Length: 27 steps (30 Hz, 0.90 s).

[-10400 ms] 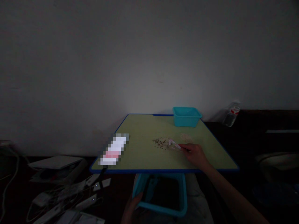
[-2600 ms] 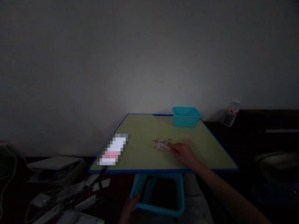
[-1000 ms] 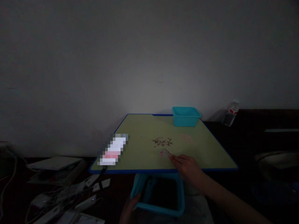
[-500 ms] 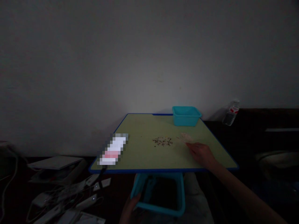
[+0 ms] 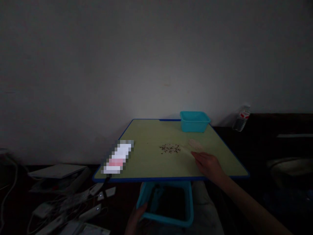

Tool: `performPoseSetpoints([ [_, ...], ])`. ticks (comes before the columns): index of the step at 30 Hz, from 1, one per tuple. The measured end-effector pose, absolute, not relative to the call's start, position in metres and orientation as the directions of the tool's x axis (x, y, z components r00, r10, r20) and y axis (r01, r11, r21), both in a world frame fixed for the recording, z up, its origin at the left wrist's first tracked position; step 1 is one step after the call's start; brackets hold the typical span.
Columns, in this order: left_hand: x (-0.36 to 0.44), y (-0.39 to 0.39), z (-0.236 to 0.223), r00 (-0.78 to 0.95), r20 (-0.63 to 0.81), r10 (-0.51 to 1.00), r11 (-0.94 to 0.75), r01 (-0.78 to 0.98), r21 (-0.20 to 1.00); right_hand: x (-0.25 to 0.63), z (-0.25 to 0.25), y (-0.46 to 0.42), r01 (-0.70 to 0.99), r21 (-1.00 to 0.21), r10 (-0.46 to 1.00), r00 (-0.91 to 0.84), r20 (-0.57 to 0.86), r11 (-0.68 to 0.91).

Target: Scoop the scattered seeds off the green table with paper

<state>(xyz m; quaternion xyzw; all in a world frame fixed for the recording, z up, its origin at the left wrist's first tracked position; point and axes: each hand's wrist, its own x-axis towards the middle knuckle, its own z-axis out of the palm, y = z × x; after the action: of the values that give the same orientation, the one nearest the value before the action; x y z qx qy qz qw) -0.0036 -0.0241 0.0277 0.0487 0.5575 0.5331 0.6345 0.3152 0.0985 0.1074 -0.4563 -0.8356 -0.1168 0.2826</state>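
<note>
Your left hand [image 5: 136,216] grips the lower tub [image 5: 168,219] by its left side; your right hand [image 5: 207,164] is over the table [image 5: 146,163], too blurred to tell if it pinches anything, near pale grains [image 5: 195,144]; dark grains [image 5: 170,148] lie leftward, the upper tub [image 5: 195,126] back right

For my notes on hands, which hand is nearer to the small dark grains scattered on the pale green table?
Right. The right hand is just right of the grains, over the table; the left hand is below the table's near edge, holding a blue rectangular plastic basin.
</note>
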Motion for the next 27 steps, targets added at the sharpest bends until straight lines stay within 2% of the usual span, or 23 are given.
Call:
performPoseSetpoints([
  [3,-0.002,-0.024,0.029,-0.164,-0.637,0.753,0.417,-0.631,0.655,0.308,0.11,0.104,0.834,-0.111,0.732,-0.401,0.551,0.541],
  [8,-0.003,-0.024,0.018,-0.135,-0.66,0.739,0.428,-0.662,0.615,0.295,0.124,0.141,0.854,-0.27,0.802,-0.246,0.545,0.445],
  [12,-0.01,-0.017,0.001,-0.189,-0.644,0.741,0.392,-0.657,0.644,0.278,0.136,0.173,0.818,-0.394,0.845,-0.191,0.499,0.418],
  [15,-0.015,-0.006,-0.006,-0.243,-0.678,0.693,0.442,-0.6,0.667,0.264,0.14,0.192,0.76,-0.471,0.858,-0.218,0.466,0.448],
  [19,-0.015,0.0,-0.003,-0.275,-0.645,0.713,0.435,-0.548,0.714,0.245,0.142,0.217,0.713,-0.502,0.855,-0.278,0.437,0.489],
  [27,-0.008,-0.008,0.008,-0.237,-0.614,0.753,0.393,-0.587,0.708,0.225,0.138,0.246,0.69,-0.522,0.863,-0.362,0.352,0.502],
])
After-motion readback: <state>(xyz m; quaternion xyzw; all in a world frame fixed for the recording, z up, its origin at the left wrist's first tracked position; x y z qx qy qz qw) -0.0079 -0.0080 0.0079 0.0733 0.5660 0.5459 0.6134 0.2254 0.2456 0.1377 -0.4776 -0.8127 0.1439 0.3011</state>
